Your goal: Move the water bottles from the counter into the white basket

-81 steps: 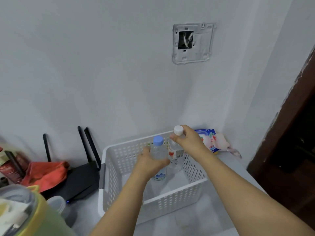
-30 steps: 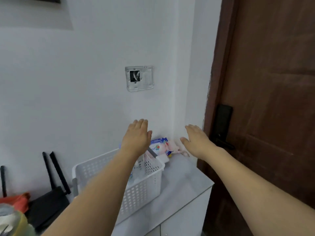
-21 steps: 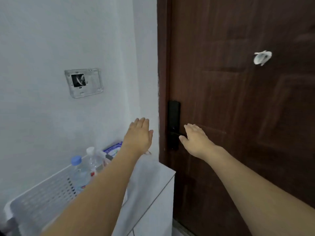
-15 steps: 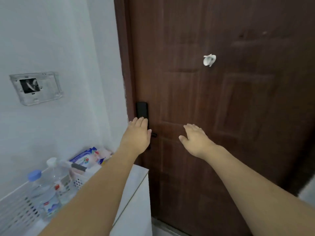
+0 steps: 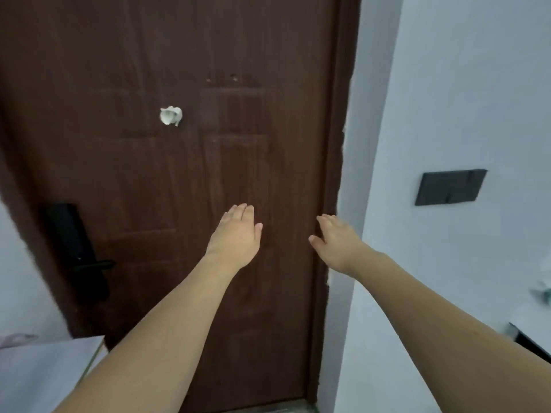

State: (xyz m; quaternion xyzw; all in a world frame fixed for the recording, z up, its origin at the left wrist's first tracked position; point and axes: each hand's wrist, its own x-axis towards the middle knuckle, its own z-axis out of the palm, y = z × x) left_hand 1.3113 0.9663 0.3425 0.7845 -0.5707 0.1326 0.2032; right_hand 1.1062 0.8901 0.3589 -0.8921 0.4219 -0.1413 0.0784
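Note:
My left hand (image 5: 237,236) and my right hand (image 5: 337,242) are stretched out in front of me with straight fingers, both empty. They hover before a dark brown door (image 5: 185,162). Neither the white basket nor the water bottles are in view. Only a corner of the white counter (image 5: 44,371) shows at the lower left.
A black lock with a handle (image 5: 79,248) sits on the door's left side, and a small white hook (image 5: 170,115) is higher up. A dark wall switch (image 5: 448,187) is on the white wall at right. A dark edge (image 5: 533,344) shows at lower right.
Both hands released the bottles into the basket and lifted away empty. My view has swung right, so the basket and bottles left the frame and the door now fills it.

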